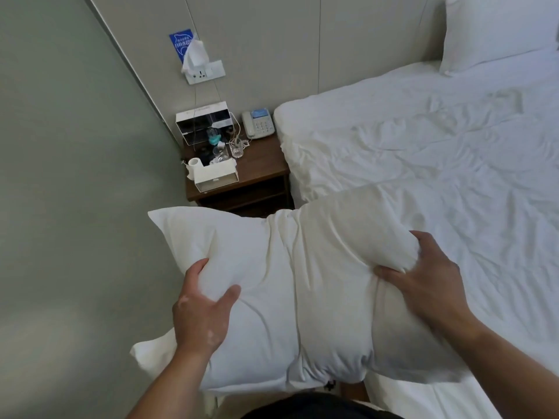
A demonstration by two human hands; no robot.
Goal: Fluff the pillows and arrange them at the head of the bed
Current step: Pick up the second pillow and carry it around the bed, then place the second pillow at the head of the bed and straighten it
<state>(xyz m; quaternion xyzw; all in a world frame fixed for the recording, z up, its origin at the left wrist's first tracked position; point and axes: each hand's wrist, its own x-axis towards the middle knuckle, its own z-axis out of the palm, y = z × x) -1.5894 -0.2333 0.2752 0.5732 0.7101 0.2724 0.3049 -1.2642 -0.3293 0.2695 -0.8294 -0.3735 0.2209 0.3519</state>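
A large white pillow (290,285) is held in front of me, over the near left edge of the bed. My left hand (201,313) grips its left side, thumb pressed into the cloth. My right hand (426,285) clutches a bunched fold on its right side. A second white pillow (496,31) leans against the headboard wall at the top right. The bed (438,152) is covered with a wrinkled white duvet.
A dark wooden nightstand (260,164) stands between the bed and the grey wall, carrying a telephone (258,124), glasses (236,148), a white box (216,176) and a clear case. A wall socket (205,74) with a hanging tissue is above it.
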